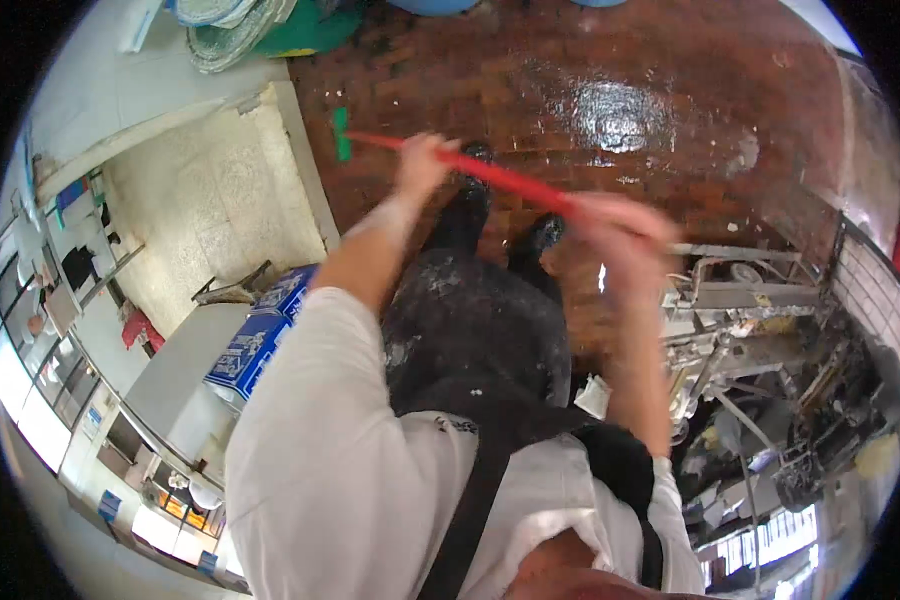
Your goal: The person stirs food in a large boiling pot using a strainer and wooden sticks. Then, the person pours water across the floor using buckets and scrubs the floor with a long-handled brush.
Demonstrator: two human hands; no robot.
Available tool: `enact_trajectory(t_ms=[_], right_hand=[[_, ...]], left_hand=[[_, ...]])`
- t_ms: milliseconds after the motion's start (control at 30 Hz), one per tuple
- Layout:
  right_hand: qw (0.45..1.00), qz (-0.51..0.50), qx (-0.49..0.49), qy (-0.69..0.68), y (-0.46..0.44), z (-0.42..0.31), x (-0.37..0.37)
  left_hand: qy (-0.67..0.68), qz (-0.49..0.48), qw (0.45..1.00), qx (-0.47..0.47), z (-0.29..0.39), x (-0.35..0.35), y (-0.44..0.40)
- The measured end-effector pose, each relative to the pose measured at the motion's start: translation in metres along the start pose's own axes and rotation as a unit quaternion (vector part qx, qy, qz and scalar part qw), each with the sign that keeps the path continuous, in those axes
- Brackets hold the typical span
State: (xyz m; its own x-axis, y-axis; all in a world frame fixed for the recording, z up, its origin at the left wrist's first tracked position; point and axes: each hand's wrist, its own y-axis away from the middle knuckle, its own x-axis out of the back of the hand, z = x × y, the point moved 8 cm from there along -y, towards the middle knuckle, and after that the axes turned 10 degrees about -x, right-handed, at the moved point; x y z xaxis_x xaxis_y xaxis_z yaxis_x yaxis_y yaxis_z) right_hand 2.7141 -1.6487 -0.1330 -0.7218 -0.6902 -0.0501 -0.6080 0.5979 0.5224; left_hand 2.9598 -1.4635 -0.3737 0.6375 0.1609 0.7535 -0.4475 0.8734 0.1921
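A red pole (pixel 518 185) is held in both hands, slanted across the front of the body above a wet, reddish-brown floor (pixel 690 150). The pole is gripped nearer its far end by the left hand (pixel 425 166), whose fingers are closed around it. Its nearer end is held in the right hand (pixel 625 232), which is blurred but seems wrapped about the pole; the placing of its single fingers cannot be told. At the far end of the pole, beyond the left hand, a narrow green head (pixel 342 134) is seen set crosswise; whether the floor is touched by it cannot be told.

A dark apron (pixel 475 325), marked with pale smears, is worn over a white shirt (pixel 315 440), and dark footwear (pixel 548 232) is planted on the floor below the pole. Light is reflected from the wet floor beyond the right hand. To the left, blue-printed packages (pixel 255 342) are placed beside a pale grey surface (pixel 185 360). To the right, metal frames and scraps (pixel 750 365) are crowded together near the right forearm. At the top edge, a green round object (pixel 315 30) is partly shown.
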Motion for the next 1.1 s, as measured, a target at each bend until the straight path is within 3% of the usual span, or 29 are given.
enact_trajectory(t_ms=[33, 67, 100, 133, 167, 200, 267, 300, 333, 400, 433, 467, 500, 533, 567, 600, 667, 700, 733, 767, 800, 833, 867, 900, 933, 1000, 1033, 1100], right_hand=[[0.998, 0.059, 0.018, 0.015, 0.017, -0.024, 0.055], [0.99, 0.117, 0.066, 0.051, 0.044, -0.061, 0.108], [0.971, 0.174, 0.131, 0.1, 0.079, -0.105, 0.157], [0.938, 0.239, 0.185, 0.168, 0.118, -0.154, 0.196], [0.89, 0.306, 0.218, 0.258, 0.149, -0.197, 0.216], [0.81, 0.369, 0.239, 0.389, 0.171, -0.234, 0.216], [0.586, 0.449, 0.251, 0.626, 0.191, -0.286, 0.174], [0.594, 0.461, 0.261, 0.605, 0.222, -0.302, 0.193], [0.669, 0.431, 0.28, 0.537, 0.214, -0.299, 0.176], [0.88, 0.266, 0.292, 0.266, 0.156, -0.25, 0.126], [0.928, 0.183, 0.256, 0.201, 0.113, -0.218, 0.08], [0.957, 0.107, 0.211, 0.167, 0.064, -0.184, 0.021], [0.974, 0.038, 0.171, 0.143, 0.018, -0.152, -0.039], [0.983, -0.015, 0.141, 0.112, -0.023, -0.12, -0.093], [0.99, -0.051, 0.111, 0.066, -0.06, -0.082, -0.134], [0.993, -0.089, 0.056, -0.055, -0.09, -0.035, -0.155], [0.998, 0.04, 0.015, 0.047, -0.091, -0.051, -0.117], [0.994, 0.079, -0.063, -0.041, -0.075, -0.052, -0.059], [0.994, 0.104, 0.043, -0.014, -0.039, -0.097, -0.005], [0.98, 0.133, 0.146, 0.017, 0.0, -0.141, 0.048], [0.964, 0.177, 0.192, 0.058, 0.037, -0.176, 0.091], [0.943, 0.234, 0.215, 0.099, 0.069, -0.21, 0.125], [0.918, 0.296, 0.231, 0.127, 0.099, -0.24, 0.147], [0.896, 0.343, 0.239, 0.147, 0.122, -0.262, 0.157], [0.886, 0.362, 0.245, 0.156, 0.135, -0.275, 0.158], [0.881, 0.331, 0.292, 0.171, 0.167, -0.288, 0.15], [0.895, 0.299, 0.296, 0.147, 0.17, -0.277, 0.143], [0.93, 0.251, 0.252, 0.09, 0.151, -0.225, 0.116]], left_hand=[[0.008, 0.026, 0.998, -0.056, 0.081, -0.012, -0.023], [0.229, 0.105, 0.967, 0.037, 0.127, -0.058, -0.031], [0.231, 0.11, 0.966, -0.047, 0.213, -0.061, -0.054], [0.322, 0.13, 0.933, -0.097, 0.273, -0.087, -0.071], [0.276, 0.058, 0.945, -0.168, 0.337, -0.101, -0.094], [0.213, -0.013, 0.963, -0.165, 0.369, -0.129, -0.115], [0.269, -0.067, 0.94, -0.199, 0.381, -0.111, -0.124], [0.295, -0.097, 0.926, -0.216, 0.387, -0.099, -0.124], [0.286, -0.045, 0.934, -0.208, 0.369, -0.048, -0.112], [0.314, 0.021, 0.934, -0.172, 0.268, 0.056, -0.077], [0.192, -0.004, 0.967, -0.169, 0.207, 0.091, -0.072], [0.145, 0.064, 0.984, -0.086, 0.12, 0.114, -0.062], [0.073, 0.006, 0.997, -0.035, 0.036, 0.121, -0.059], [0.043, 0.059, 0.996, -0.045, -0.034, 0.137, -0.053], [-0.04, -0.006, 0.999, 0.015, -0.097, 0.141, -0.055], [-0.084, -0.011, 0.996, -0.028, -0.157, 0.125, -0.056], [-0.029, -0.104, 0.994, 0.001, -0.116, 0.094, -0.084], [0.05, -0.018, 0.997, -0.057, -0.082, 0.056, -0.097], [0.068, -0.052, 0.993, -0.08, -0.022, 0.013, -0.11], [0.145, -0.035, 0.982, -0.115, 0.074, 0.003, -0.118], [0.278, -0.023, 0.956, -0.086, 0.152, -0.007, -0.123], [0.283, -0.03, 0.949, -0.134, 0.218, -0.034, -0.132], [0.182, -0.108, 0.968, -0.136, 0.27, -0.062, -0.146], [0.244, -0.08, 0.949, -0.186, 0.314, -0.116, -0.157], [0.249, -0.173, 0.925, -0.23, 0.349, -0.11, -0.157], [0.281, -0.148, 0.92, -0.23, 0.371, -0.065, -0.145], [0.265, -0.094, 0.917, -0.284, 0.361, -0.035, -0.128], [0.27, -0.082, 0.929, -0.24, 0.282, 0.054, -0.097]])
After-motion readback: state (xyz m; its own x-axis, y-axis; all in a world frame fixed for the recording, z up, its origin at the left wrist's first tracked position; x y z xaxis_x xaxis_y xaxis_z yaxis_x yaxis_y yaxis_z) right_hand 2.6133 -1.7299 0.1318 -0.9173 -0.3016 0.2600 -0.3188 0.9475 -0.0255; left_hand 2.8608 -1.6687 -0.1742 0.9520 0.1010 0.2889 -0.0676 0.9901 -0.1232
